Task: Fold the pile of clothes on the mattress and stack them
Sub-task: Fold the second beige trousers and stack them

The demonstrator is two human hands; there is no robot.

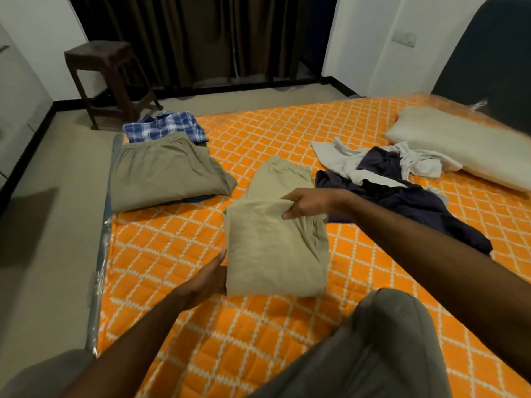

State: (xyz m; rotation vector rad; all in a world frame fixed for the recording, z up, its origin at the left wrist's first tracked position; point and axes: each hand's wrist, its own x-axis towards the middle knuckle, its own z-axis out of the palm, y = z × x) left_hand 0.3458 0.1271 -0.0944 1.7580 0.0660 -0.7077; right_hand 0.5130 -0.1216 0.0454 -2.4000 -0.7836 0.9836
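Orange diamond-quilted mattress [258, 133] fills the room beside dark curtains. At its middle lies a half-folded beige cotton garment [273, 254]. The right hand [304, 203] pinches the garment's upper folded edge; the left hand [209, 278], fingers straight, presses its near left side. At the mattress's far left edge sits a folded khaki and blue-checked stack [166, 165]; unfolded navy and white clothes [396, 185] lie toward the right edge. Risk: the pinched layer may slip and the fold skew if the left hand lifts early.

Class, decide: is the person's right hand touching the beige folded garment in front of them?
Touching. The head view shows the right hand pinching the far folded edge of the beige folded garment.
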